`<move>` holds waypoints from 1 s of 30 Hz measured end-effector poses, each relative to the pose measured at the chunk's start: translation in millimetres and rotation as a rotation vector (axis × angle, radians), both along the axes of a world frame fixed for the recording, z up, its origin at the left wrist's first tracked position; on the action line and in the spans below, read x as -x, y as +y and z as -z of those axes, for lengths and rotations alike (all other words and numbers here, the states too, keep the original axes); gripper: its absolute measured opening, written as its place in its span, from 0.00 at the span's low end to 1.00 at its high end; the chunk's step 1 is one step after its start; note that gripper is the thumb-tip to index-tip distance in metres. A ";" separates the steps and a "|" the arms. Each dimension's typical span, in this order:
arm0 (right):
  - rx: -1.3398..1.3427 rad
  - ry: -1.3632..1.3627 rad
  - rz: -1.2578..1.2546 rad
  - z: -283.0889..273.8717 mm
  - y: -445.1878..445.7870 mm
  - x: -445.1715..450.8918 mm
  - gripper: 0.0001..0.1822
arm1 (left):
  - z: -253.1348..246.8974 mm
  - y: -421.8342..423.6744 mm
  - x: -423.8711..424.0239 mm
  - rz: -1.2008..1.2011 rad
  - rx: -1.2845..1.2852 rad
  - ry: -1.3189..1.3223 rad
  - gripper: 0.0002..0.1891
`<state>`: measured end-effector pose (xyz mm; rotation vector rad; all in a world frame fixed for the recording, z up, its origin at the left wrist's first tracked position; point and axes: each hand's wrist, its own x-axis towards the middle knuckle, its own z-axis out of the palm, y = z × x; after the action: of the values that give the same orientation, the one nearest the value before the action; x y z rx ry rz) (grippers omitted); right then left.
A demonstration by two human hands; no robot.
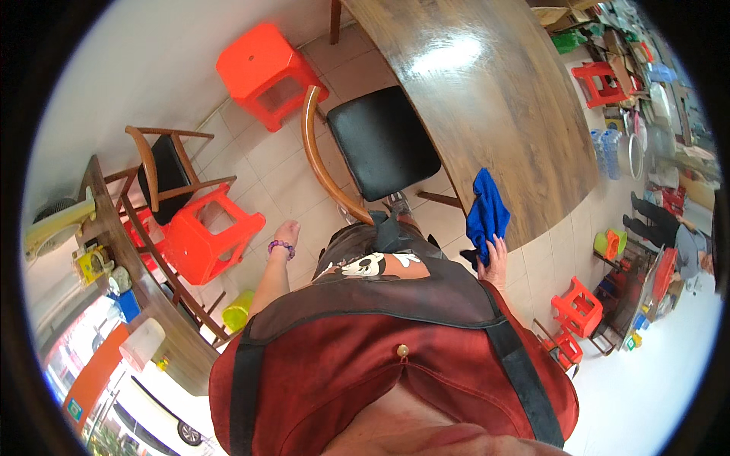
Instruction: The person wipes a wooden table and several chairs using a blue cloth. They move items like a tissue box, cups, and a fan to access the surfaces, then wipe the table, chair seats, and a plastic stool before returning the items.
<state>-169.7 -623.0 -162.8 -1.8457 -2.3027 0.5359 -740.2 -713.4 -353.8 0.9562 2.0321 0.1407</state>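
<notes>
My right hand (495,263) holds a blue cloth (486,214), gripping its lower end. The cloth drapes over the near corner of a wood-grain table (530,188), whose top shines wet or glossy under a light. Away from any surface, my left hand (286,232) hangs at my side over the tiled floor, a purple bead bracelet (280,248) around its wrist. No object shows in it, but its fingers are foreshortened. Directly before me is a wooden chair with a black seat (385,145), partly pushed under the table. Its curved backrest (311,145) reaches close to my apron (376,290).
Red plastic stools (254,62) stand by the wall and at left (202,239). Another black-seated chair (165,176) is beside a second wooden table (188,353) bearing a fan (60,225). Water bottles (607,151) are at right, where another person (687,245) is near a cluttered table.
</notes>
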 end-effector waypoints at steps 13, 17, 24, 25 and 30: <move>0.267 1.445 0.753 -96.6 122.9 -27.5 0.27 | -1.4 32.2 0.5 0.044 0.003 -0.058 0.18; -0.055 0.474 1.218 -12.3 86.0 -97.0 0.24 | -6.1 20.3 2.3 0.093 -0.057 0.024 0.17; -0.277 0.206 0.988 29.9 116.0 -14.7 0.38 | -10.7 -40.1 22.2 0.045 0.115 0.055 0.20; -0.301 0.229 1.050 33.0 133.3 -5.9 0.40 | -10.1 -46.6 23.2 0.046 0.140 0.065 0.20; -0.076 -0.170 1.365 40.5 237.1 56.0 0.54 | 21.2 -96.6 25.6 0.227 0.079 0.164 0.20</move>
<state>-225.7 -385.9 -203.3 -2.8142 -0.6291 0.0515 -765.8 -810.0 -375.0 1.1716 2.0423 -0.1444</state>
